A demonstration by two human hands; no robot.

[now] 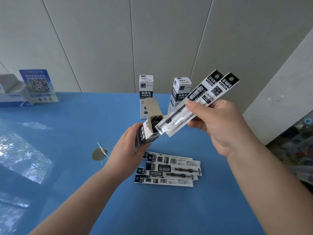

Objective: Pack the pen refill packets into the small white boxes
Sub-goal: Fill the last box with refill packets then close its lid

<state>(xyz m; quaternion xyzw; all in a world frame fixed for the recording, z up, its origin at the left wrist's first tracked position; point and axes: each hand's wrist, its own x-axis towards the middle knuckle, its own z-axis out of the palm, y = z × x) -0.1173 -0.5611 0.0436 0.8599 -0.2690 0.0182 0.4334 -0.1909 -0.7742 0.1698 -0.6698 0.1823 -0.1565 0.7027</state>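
Note:
My left hand (130,146) grips a small white box (149,131) tilted above the blue table, its top flap open. My right hand (218,122) holds two long pen refill packets (199,99) side by side, their lower ends at the box's open mouth. Dark packets show inside the box. A loose pile of several refill packets (169,170) lies flat on the table under my hands. Two more white boxes stand upright at the back: one (146,95) in the middle, the other (180,92) partly hidden behind the held packets.
The blue table (84,133) is glossy and reflects a window at the left. A round grey disc (99,154) lies left of the pile. A QR-code sign (38,85) and a blue-white carton (13,94) stand at the far left. A grey wall is behind.

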